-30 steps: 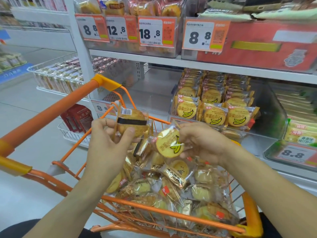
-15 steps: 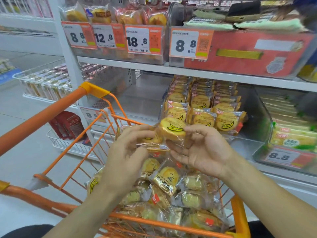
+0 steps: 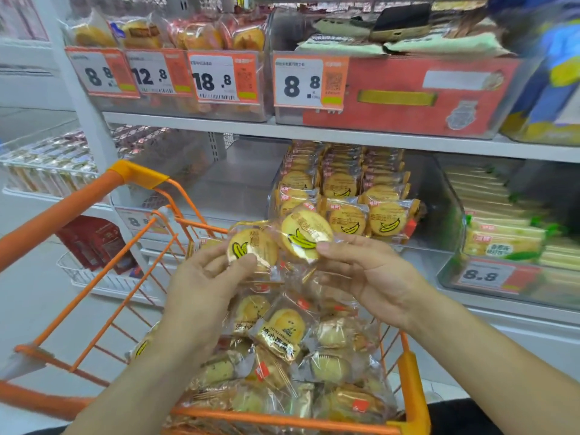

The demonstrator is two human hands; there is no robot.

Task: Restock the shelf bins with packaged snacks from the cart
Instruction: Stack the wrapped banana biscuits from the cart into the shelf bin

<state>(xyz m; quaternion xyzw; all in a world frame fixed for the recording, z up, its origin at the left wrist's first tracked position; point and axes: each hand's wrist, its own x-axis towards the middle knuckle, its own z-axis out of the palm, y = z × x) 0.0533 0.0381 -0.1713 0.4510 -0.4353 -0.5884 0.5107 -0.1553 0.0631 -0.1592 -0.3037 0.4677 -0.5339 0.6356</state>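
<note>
Above the orange cart [image 3: 411, 384] my left hand [image 3: 204, 284] pinches a round banana cake packet [image 3: 251, 246] with thumb and fingers. Right beside it my right hand [image 3: 361, 271] holds a second banana cake packet [image 3: 306, 232], tilted toward the shelf. The two packets touch. Behind them a clear shelf bin [image 3: 439, 221] holds rows of the same banana cake packets [image 3: 346, 216], standing upright. The cart is heaped with several clear-wrapped cakes [image 3: 282, 334].
Left of the banana bin is a bare stretch of shelf [image 3: 226, 183]. A bin of green-labelled packets [image 3: 502, 243] stands at the right, with an 8.8 tag. The upper shelf [image 3: 314, 133] carries bins, a red box [image 3: 408, 92] and price tags. The cart handle [image 3: 62, 211] runs left.
Both hands have risen from the cart toward the shelf. The dark-banded packet formerly in my left hand is gone; that hand now pinches a banana cake packet beside the one in my right.
</note>
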